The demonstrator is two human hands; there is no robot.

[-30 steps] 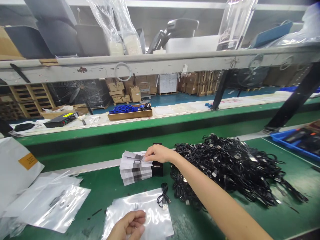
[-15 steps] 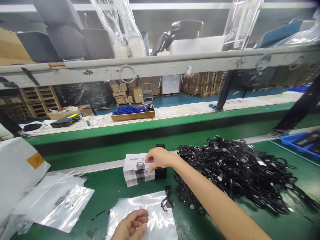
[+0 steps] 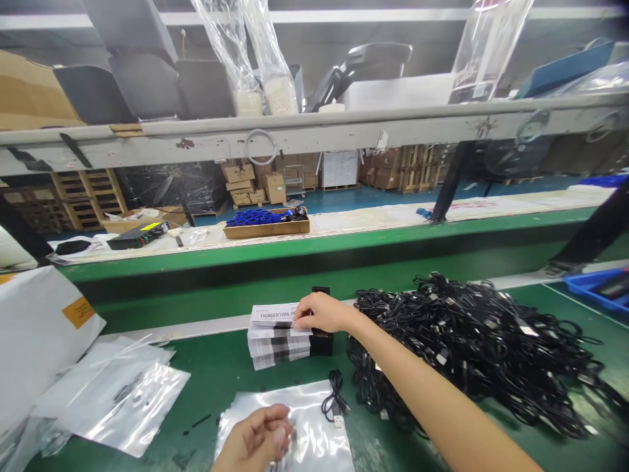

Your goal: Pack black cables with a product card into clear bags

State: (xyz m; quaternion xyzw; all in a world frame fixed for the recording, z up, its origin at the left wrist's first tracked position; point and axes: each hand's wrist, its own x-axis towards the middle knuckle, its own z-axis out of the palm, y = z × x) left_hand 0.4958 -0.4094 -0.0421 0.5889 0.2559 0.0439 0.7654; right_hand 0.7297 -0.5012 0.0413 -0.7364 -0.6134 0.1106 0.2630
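1. Our right hand [image 3: 322, 313] reaches to the far middle of the table [image 3: 206, 373], fingers pinching the top leaflet [image 3: 272, 314] of the leaflet stack [image 3: 278, 341] at its right edge. White printed card, "THUNDER TRAIL" legible.
2. Handling, our read: leaflet is light, thin and flexible, smooth and likely glossy, so sheets may cling or slide. Best taken at an edge or corner with a thumb-and-finger pinch, peeling up so only one comes off.
3. A small black box [image 3: 322, 341] sits just right of the stack, touching it and partly hidden under our hand. Rigid, matte, square-edged.
4. Our left hand [image 3: 258, 442] rests near, at the bottom edge, fingers curled together on the pile of clear plastic bags [image 3: 314, 426]. Whether it pinches a bag or only presses on it, we cannot tell.
5. Bags: thin glossy film, slippery, floppy, static-prone by the look. Judged easiest to grip at the open mouth or a corner.
6. One coiled USB cable [image 3: 335, 398] lies on the far right corner of that bag pile. Soft, springy, rubbery black jacket, light connector at the end.
7. Right of it, a large heap of black cables [image 3: 472, 341]: tangle risk, so lift one by its coil, not its tail.
8. Near left: loose clear bags [image 3: 128, 400] and a white poly mailer [image 3: 34, 328] with an orange label. Table surface is green matting, looks slightly grippy.
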